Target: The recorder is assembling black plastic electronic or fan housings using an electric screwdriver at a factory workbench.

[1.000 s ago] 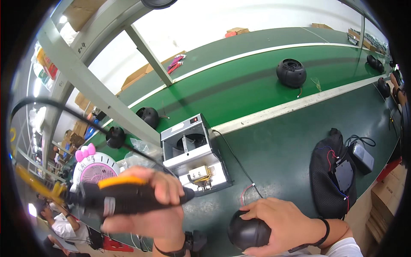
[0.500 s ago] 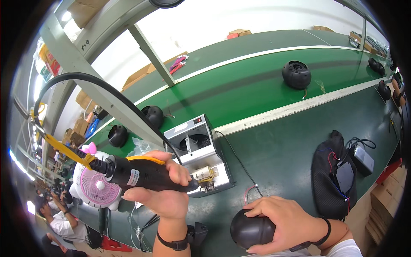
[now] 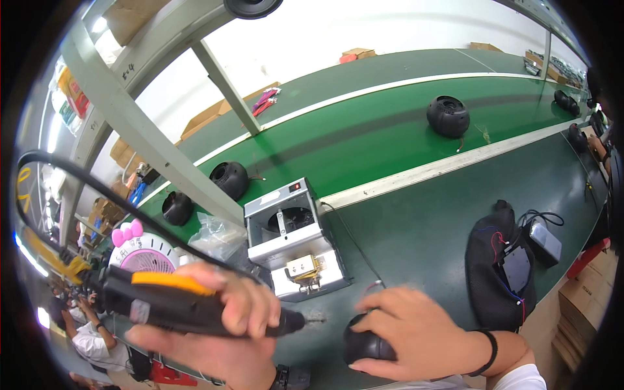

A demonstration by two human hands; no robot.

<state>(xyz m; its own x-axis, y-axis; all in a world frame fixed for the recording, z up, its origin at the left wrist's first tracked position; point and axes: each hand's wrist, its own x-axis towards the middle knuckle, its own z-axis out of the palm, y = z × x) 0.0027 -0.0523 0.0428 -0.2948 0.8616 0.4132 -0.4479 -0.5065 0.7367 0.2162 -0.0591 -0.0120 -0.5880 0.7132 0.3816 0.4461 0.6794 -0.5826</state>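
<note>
My left hand [image 3: 218, 344] is wrapped round a black electric screwdriver [image 3: 172, 305] with a yellow lever, blurred by motion. Its thin bit points right, toward a dark rounded plastic housing [image 3: 365, 346], without touching it; whether a screw sits on the tip I cannot tell. Over that housing curls my right hand [image 3: 416, 335], gripping it against the green bench near the front edge. Just beyond the screwdriver stands a metal box-shaped screw feeder [image 3: 292, 244] with a small brass-coloured mechanism on its near side.
A cable arches from the screwdriver at the left. Behind the feeder runs a green conveyor belt [image 3: 364, 130] carrying black round housings [image 3: 448, 117]. At the right lie a black mesh-covered piece [image 3: 484, 273] with wires and a grey power unit [image 3: 545, 240]. A pink-and-white fan [image 3: 146, 255] stands left.
My left hand has drawn the screwdriver away from the feeder, down and toward the housing. The bit now shows. My right hand and the housing have shifted slightly left.
</note>
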